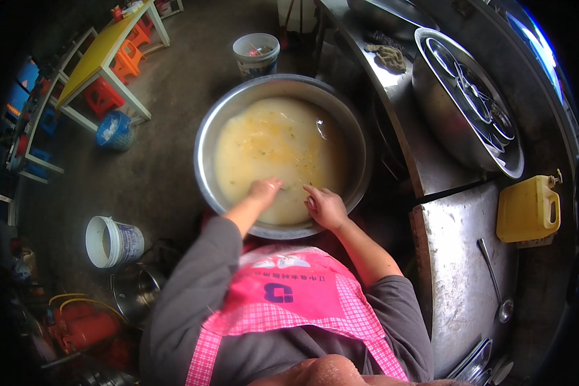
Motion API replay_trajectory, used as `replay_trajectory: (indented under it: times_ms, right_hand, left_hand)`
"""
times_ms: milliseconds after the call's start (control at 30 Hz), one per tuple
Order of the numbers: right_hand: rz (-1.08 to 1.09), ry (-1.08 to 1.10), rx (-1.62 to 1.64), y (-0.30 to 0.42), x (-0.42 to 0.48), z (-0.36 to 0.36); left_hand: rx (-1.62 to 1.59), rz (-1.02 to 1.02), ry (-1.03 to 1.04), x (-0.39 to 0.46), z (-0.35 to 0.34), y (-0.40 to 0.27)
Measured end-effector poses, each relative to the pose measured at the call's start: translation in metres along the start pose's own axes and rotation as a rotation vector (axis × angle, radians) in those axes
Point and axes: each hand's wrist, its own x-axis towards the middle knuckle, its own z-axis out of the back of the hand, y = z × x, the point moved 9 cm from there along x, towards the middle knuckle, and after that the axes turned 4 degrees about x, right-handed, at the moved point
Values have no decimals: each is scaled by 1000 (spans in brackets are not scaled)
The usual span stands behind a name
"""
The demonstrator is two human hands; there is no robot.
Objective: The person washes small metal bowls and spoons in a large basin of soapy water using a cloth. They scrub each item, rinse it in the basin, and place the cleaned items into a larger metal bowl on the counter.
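Note:
A large round metal basin [207, 108] full of cloudy yellowish liquid [275, 144] stands before me, with small green and orange bits floating on top. My left hand [266, 189] reaches over the near rim, its fingertips at the liquid's surface; whether something is between them cannot be made out. To its right, my right hand [324, 206] is held over the near right part of the basin, its index finger extended and the other fingers curled. Something small and dark shows near that fingertip, too small to name. The two hands are apart.
Behind the basin stands a white bucket [256, 50]. Another bucket [120, 241] lies left on the floor near a metal pot [135, 292]. Along the right, a metal counter [453, 275] carries a ladle [494, 284], a yellow jerrycan [526, 210] and a basin of metal bowls [434, 91].

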Motion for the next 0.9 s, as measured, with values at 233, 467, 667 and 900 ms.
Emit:
replay_trajectory:
  times_ms: [233,467,667,900]
  right_hand:
    - [0,8,34,3,1,2]
    - [-22,20,28,-4,0,-3]
    - [-12,27,42,2,2,1]
    - [-62,-29,167,-3,9,10]
  left_hand:
    - [-53,74,-1,2,-4,12]
    - [-14,190,32,5,-19,25]
    - [-16,6,-75,0,12,8]
    - [-275,325,-247,-20,92,16]
